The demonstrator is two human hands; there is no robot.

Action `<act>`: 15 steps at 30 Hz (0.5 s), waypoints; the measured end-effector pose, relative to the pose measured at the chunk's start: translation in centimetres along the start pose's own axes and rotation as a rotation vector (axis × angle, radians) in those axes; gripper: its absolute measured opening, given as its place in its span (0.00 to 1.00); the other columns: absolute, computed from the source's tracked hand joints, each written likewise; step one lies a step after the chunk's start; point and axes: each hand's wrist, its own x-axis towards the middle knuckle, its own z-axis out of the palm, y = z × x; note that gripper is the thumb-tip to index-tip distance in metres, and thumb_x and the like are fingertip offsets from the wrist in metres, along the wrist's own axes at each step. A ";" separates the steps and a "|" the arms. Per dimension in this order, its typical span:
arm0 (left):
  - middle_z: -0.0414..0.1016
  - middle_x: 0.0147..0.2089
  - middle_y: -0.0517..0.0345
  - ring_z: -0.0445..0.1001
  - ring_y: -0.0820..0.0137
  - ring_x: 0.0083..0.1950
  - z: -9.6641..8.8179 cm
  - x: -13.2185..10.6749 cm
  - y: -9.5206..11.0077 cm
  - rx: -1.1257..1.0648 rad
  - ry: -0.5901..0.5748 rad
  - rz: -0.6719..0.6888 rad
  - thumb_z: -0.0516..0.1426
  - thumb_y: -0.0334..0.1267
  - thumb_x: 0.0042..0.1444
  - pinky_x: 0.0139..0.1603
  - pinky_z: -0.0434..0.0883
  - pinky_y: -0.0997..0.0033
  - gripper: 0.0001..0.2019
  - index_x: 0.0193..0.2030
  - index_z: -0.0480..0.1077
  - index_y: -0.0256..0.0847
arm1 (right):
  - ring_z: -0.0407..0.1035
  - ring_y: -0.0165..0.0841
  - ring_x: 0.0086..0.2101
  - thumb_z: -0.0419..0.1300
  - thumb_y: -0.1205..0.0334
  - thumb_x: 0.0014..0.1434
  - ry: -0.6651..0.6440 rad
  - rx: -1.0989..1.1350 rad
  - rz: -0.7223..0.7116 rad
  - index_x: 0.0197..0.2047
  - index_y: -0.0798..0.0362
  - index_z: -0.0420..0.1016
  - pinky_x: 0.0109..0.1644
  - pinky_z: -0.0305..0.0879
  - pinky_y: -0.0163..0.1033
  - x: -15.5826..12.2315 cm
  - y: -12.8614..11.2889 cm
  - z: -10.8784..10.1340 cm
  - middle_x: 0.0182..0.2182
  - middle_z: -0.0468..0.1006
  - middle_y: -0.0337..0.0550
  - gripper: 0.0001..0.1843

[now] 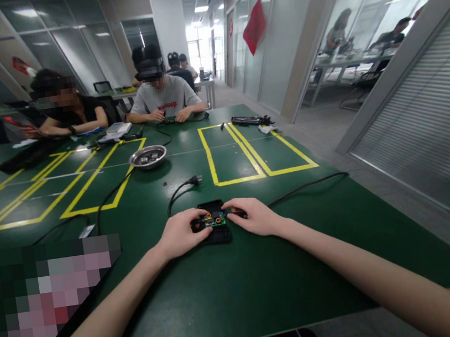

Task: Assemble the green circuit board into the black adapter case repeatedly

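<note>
- Black case (218,237) — open-topped, flat on the green table (234,290), straight ahead of the person and between the two hands; its long axis ran away from the person, near end to far end.
- Circuit board (214,219) — green, with small orange rings on it, seated in the middle of the case, face up.
- Left hand (181,233) — fingers curled close over the case's left side and gripping it, thumb toward the board.
- Right hand (255,217) — fingers drawn narrow and pinched on the case's right edge (exactly what the fingertips pressed could not be told).
- Nearness — both hands touched the case, neither nearer than the other; the forearms came in from the near corners and met at it.
- Plug cord (195,180) — black, looped just beyond the case on the far left side, plug end lying free.
- Second cord (306,185) — black, ran from beside the right hand out toward the table's right edge.
- Open room — bare green surface lay on the near side between the forearms; the right edge stood well apart.
- Yellow tape boxes (231,156) — beyond the case, well apart.
- Metal bowl (148,157) — far left, small parts inside.
- Two seated people (163,102) at the far side, hands on their own things.
</note>
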 end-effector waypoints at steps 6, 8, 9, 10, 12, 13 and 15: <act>0.83 0.47 0.55 0.81 0.62 0.42 0.6 0.4 0.5 -0.008 0.057 -0.009 0.62 0.46 0.56 0.43 0.76 0.68 0.17 0.50 0.78 0.43 | 0.77 0.38 0.40 0.58 0.66 0.66 0.030 -0.032 -0.038 0.51 0.54 0.79 0.45 0.71 0.41 -0.3 0.2 0.0 0.42 0.83 0.48 0.12; 0.83 0.45 0.54 0.81 0.63 0.41 0.5 0.4 0.2 -0.087 0.064 -0.013 0.62 0.47 0.57 0.42 0.76 0.68 0.20 0.55 0.76 0.42 | 0.77 0.38 0.41 0.58 0.65 0.67 0.047 -0.057 -0.049 0.50 0.54 0.79 0.46 0.72 0.42 -0.4 0.3 -0.1 0.41 0.83 0.48 0.11; 0.83 0.43 0.55 0.80 0.64 0.40 0.3 0.4 0.0 -0.142 0.064 -0.013 0.61 0.47 0.58 0.41 0.76 0.68 0.22 0.57 0.75 0.42 | 0.77 0.38 0.41 0.58 0.65 0.67 0.056 -0.063 -0.056 0.49 0.53 0.79 0.47 0.72 0.42 -0.4 0.3 -0.2 0.40 0.83 0.48 0.10; 0.82 0.40 0.55 0.80 0.65 0.39 0.1 0.3 -0.1 -0.202 0.064 -0.010 0.60 0.47 0.60 0.40 0.76 0.68 0.22 0.59 0.74 0.41 | 0.77 0.38 0.41 0.58 0.65 0.68 0.065 -0.062 -0.062 0.48 0.53 0.79 0.47 0.72 0.42 -0.4 0.3 -0.3 0.40 0.83 0.48 0.09; 0.82 0.38 0.55 0.79 0.66 0.39 -0.7 0.2 -0.5 -0.309 0.042 0.027 0.58 0.46 0.62 0.41 0.76 0.69 0.18 0.54 0.75 0.39 | 0.77 0.37 0.40 0.58 0.64 0.68 0.086 -0.054 -0.077 0.47 0.52 0.78 0.46 0.72 0.41 -0.4 0.1 -0.6 0.40 0.82 0.47 0.08; 0.82 0.40 0.54 0.80 0.66 0.40 -1.1 0.2 -0.5 -0.340 0.043 0.046 0.58 0.45 0.62 0.41 0.76 0.69 0.16 0.49 0.77 0.38 | 0.77 0.36 0.39 0.58 0.64 0.69 0.099 -0.048 -0.087 0.46 0.52 0.78 0.46 0.72 0.41 -0.5 -0.1 -0.8 0.39 0.82 0.47 0.08; 0.83 0.39 0.53 0.79 0.66 0.40 -1.9 0.0 -0.5 -0.383 0.018 0.066 0.59 0.44 0.61 0.41 0.75 0.70 0.13 0.44 0.78 0.37 | 0.76 0.36 0.38 0.57 0.65 0.69 0.125 -0.033 -0.109 0.45 0.53 0.78 0.44 0.72 0.41 -0.7 -0.7 -1.2 0.38 0.82 0.47 0.08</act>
